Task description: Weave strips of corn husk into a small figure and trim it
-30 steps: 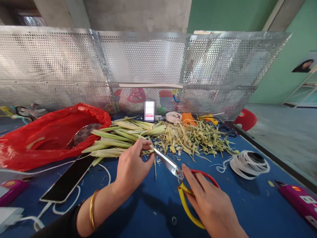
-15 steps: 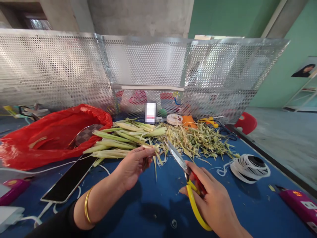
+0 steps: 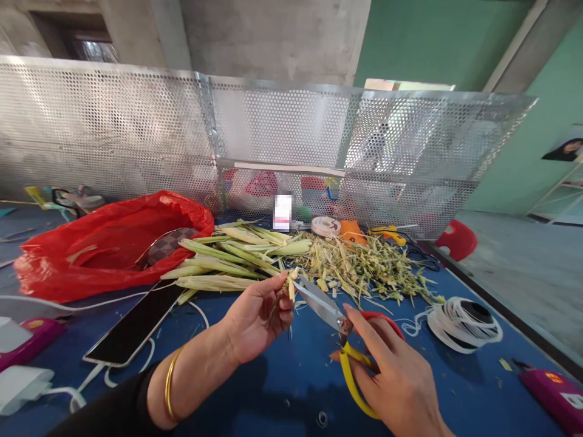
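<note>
Near the middle, my left hand [image 3: 262, 315] pinches a small pale piece of husk [image 3: 292, 283] between thumb and fingers. A pair of scissors [image 3: 322, 305] with one yellow and one red handle is in my right hand [image 3: 396, 370], with the fingers through the handles. The blade tips touch or nearly touch the husk piece. Behind my left hand lie long green-white corn husks [image 3: 218, 262]. To their right spreads a heap of small trimmed pieces [image 3: 373, 264].
A red plastic bag [image 3: 109, 249] and a dark phone [image 3: 134, 328] with white cables lie left. On the right are a spool of white cord [image 3: 464, 325] and a purple tool [image 3: 551, 394]. A ribbon roll [image 3: 326, 226] sits before the perforated metal screen [image 3: 282, 121].
The view has shifted slightly. The husk piece in my left hand is turned and looks shorter, without the long hanging strips. The scissors' tips have moved closer to it, and the red handle has swung outward.
</note>
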Tool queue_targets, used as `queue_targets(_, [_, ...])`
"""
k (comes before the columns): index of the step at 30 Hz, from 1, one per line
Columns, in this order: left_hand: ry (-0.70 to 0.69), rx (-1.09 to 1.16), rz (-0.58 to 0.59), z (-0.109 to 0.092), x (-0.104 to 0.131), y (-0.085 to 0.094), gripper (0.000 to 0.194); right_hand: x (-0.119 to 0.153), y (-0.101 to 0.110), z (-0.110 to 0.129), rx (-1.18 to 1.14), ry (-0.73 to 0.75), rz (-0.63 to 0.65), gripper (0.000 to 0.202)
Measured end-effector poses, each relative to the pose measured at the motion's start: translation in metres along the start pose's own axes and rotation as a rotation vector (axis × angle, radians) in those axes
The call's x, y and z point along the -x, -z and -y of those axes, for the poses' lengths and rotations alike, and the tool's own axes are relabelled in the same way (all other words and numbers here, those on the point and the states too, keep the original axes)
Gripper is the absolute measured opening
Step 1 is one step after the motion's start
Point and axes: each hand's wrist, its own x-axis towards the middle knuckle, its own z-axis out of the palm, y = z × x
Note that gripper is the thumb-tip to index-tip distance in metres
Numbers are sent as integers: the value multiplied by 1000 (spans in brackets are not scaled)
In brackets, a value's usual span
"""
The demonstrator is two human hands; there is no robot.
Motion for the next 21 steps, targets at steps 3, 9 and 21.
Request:
queue_targets(3, [19, -3, -17, 3, 1, -1, 13, 1, 0, 0, 37, 17, 7, 47])
queue_targets(9, [75, 1, -83, 5, 4, -5, 13, 4, -1, -2, 91, 25, 22, 47])
queue_targets(21, [75, -11, -119, 8, 3, -5, 13, 4, 2, -4, 174, 92, 39, 46])
